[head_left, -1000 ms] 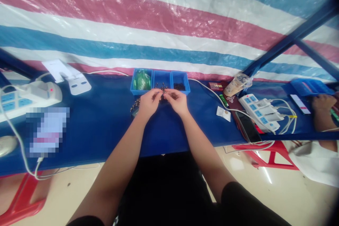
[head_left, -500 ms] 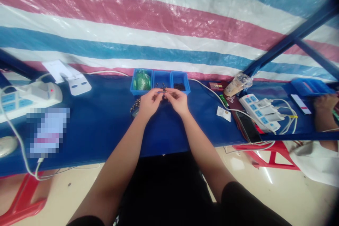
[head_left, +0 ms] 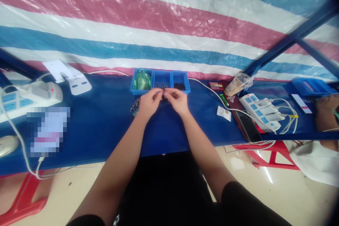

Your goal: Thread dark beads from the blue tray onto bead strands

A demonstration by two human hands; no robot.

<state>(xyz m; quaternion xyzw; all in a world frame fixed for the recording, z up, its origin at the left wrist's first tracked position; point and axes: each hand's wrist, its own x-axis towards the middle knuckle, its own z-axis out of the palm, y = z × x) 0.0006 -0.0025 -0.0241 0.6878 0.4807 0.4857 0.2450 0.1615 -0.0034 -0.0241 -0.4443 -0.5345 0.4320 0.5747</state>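
Observation:
My left hand point(head_left: 150, 101) and my right hand point(head_left: 177, 100) meet over the middle of the table, both closed in a pinch. Between their fingertips is a small dark piece point(head_left: 164, 91), too tiny to name. Just beyond them stand three joined blue bins. The left bin point(head_left: 134, 87) holds a green plastic bag point(head_left: 142, 79). A few small dark parts show in the middle bin point(head_left: 162, 76), partly hidden by my fingers. Many small black parts point(head_left: 179, 87) lie in the right bin point(head_left: 186, 76). Beside my left hand is a pile of small dark and brassy parts point(head_left: 135, 105), partly covered.
On the left are a white power strip point(head_left: 31, 95), a white stand point(head_left: 79, 84) and a blurred-out device point(head_left: 50, 130). On the right are a plastic cup point(head_left: 238, 84), a dark phone point(head_left: 249, 127) and another power strip point(head_left: 259, 113). A co-worker's hand point(head_left: 327, 107) rests farther right.

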